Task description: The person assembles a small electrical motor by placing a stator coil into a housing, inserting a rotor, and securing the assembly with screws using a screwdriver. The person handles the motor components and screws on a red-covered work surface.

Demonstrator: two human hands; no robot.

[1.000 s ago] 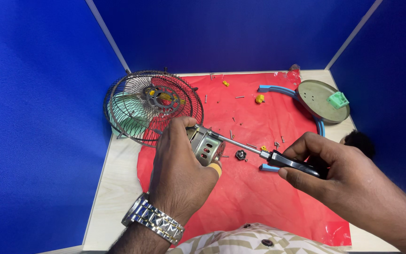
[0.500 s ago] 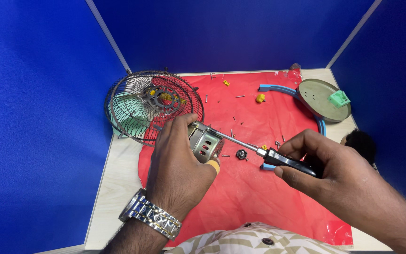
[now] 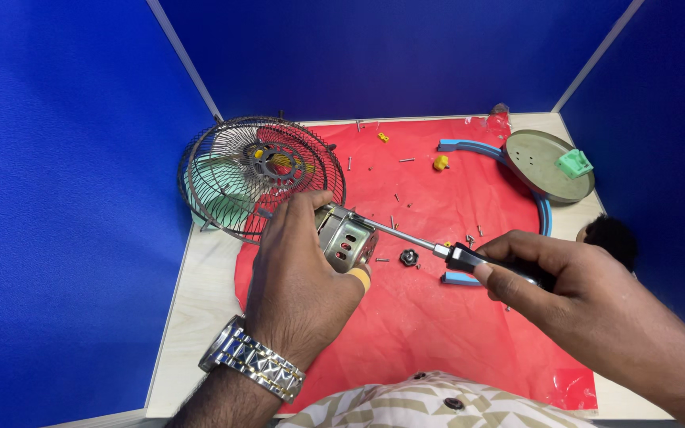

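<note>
My left hand (image 3: 299, 277) grips a small metal fan motor (image 3: 346, 238) above a red cloth (image 3: 430, 317); a watch is on that wrist. My right hand (image 3: 572, 289) holds a screwdriver (image 3: 445, 252) by its black handle. The screwdriver's steel shaft points left and its tip meets the top of the motor housing. A small black knob (image 3: 410, 257) lies on the cloth just under the shaft.
A round wire fan guard (image 3: 235, 170) with green blades behind it lies at the back left. A grey round base (image 3: 545, 166) with a green clip, a blue curved ring (image 3: 545, 214), a yellow piece (image 3: 440, 162) and several loose screws lie on the cloth. Blue partition walls enclose the table.
Both hands have shifted slightly; the motor and the screwdriver stay together, with the tip still at the motor.
</note>
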